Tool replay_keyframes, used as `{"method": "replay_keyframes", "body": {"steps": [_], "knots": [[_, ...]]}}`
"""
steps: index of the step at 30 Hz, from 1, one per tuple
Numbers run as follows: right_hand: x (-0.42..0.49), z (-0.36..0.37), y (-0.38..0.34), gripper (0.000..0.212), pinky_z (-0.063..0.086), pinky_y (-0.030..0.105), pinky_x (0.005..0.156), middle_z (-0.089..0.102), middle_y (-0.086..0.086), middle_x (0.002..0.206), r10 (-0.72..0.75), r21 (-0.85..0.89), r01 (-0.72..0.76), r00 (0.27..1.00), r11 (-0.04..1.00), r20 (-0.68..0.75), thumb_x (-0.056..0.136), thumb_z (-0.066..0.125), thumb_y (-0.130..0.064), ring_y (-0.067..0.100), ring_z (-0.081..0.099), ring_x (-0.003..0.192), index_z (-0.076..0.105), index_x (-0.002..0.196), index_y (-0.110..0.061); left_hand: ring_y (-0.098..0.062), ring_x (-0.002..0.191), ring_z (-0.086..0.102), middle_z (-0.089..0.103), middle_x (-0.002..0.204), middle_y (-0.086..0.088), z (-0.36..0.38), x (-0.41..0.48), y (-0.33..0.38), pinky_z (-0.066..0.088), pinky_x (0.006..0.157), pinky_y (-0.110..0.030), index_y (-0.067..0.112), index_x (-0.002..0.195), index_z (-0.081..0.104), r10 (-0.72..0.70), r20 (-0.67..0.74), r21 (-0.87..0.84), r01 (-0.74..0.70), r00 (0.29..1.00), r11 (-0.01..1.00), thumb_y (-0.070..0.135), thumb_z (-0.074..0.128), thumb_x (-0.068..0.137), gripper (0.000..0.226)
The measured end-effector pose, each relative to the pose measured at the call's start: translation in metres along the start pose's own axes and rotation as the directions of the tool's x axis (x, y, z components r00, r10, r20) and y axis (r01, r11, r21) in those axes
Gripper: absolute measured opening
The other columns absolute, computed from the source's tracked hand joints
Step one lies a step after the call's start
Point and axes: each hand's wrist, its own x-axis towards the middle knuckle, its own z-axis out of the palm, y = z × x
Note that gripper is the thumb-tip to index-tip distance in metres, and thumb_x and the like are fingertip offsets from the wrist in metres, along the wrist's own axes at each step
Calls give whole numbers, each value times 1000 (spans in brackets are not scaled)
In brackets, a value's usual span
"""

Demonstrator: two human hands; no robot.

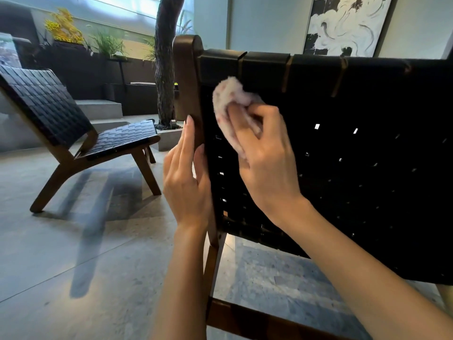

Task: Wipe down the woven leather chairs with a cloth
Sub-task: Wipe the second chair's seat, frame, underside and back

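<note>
I am behind a chair with a black woven leather back and a brown wooden frame. My right hand grips a pale pink fluffy cloth and presses it against the upper left part of the woven back. My left hand rests on the left wooden upright with straight fingers, thumb on the inner edge. A second chair of the same kind stands to the left, seen from the side, with nothing on its seat.
The floor is grey stone tile. A tree trunk rises from a planter behind the chairs. Low steps, dark planters with greenery and yellow flowers line the back left. A black-and-white painting hangs at the upper right.
</note>
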Motion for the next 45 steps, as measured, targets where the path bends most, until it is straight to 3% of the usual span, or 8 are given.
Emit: {"method": "replay_keyframes", "body": {"steps": [9, 13, 17, 21, 28, 32, 40, 45], "knots": [[-3, 58, -3, 42, 43, 40, 99, 46, 19, 128, 26, 43, -26, 1000, 999, -1, 95, 41, -14, 37, 45, 114, 53, 135, -7, -1, 105, 46, 56, 107, 12, 1, 1, -7, 33, 89, 0, 21, 141, 35, 3, -23, -22, -4, 1000, 1000, 8, 50, 97, 48], [-14, 57, -8, 31, 36, 19, 106, 51, -6, 124, 184, 268, -206, 977, 941, 106, 97, 49, -28, 13, 46, 120, 55, 126, -21, -7, 110, 49, 64, 117, 2, 3, -2, -4, 31, 92, 0, 21, 141, 34, -17, -8, -28, 17, 1000, 999, 5, 54, 96, 52], [-47, 59, -6, 41, 46, 41, 102, 47, -11, 128, 182, 280, -249, 953, 927, 244, 91, 50, -59, 11, 48, 124, 46, 126, -38, -18, 112, 54, 65, 124, -8, 3, -2, -3, 31, 93, 1, 21, 141, 33, 2, -6, -11, -2, 1000, 1000, 23, 51, 99, 46], [-93, 70, -3, 45, 47, 42, 100, 46, -12, 128, 182, 231, -295, 893, 927, 411, 90, 44, -68, 12, 52, 120, 48, 126, -42, -18, 116, 53, 62, 129, -6, 2, -6, -5, 32, 95, -2, 20, 143, 32, 27, 20, 7, -27, 999, 1000, 22, 51, 100, 47], [-148, 79, 1, 59, 33, 37, 109, 50, 17, 132, 374, -3, -526, 601, 851, 706, 97, 39, -54, 30, 43, 125, 49, 134, -9, -4, 127, 35, 44, 148, -5, 9, -32, -6, 22, 101, 1, 21, 145, 25, -54, 38, 16, 53, 998, 998, 16, 54, 98, 55], [-170, 90, 3, 76, 56, 45, 78, 53, 21, 103, 324, -154, -310, 630, 938, 706, 67, 75, 4, 36, 52, 96, 45, 134, -14, -1, 130, 32, 37, 153, -3, 13, -47, -12, 21, 101, 2, 26, 147, 19, -96, 75, -4, 96, 993, 995, 16, 50, 101, 56], [-180, 90, -1, 65, 50, 49, 93, 58, 20, 111, 314, -260, -177, 575, 949, 755, 68, 77, -5, 39, 58, 106, 58, 129, -16, -14, 142, 28, 30, 157, 1, 18, -61, -13, 19, 112, -17, 29, 148, 15, -169, 106, 43, 165, 980, 985, 19, 44, 103, 54], [-174, 79, 6, 49, 11, 42, 120, 22, 16, 151, 334, -259, -219, 457, 941, 824, 103, 32, -14, 33, 16, 143, 20, 151, -12, -14, 148, 11, 15, 161, -1, 30, -64, 10, 23, 109, -32, 29, 149, 6, -285, 49, 96, 280, 957, 955, 13, 39, 101, 60]]}}
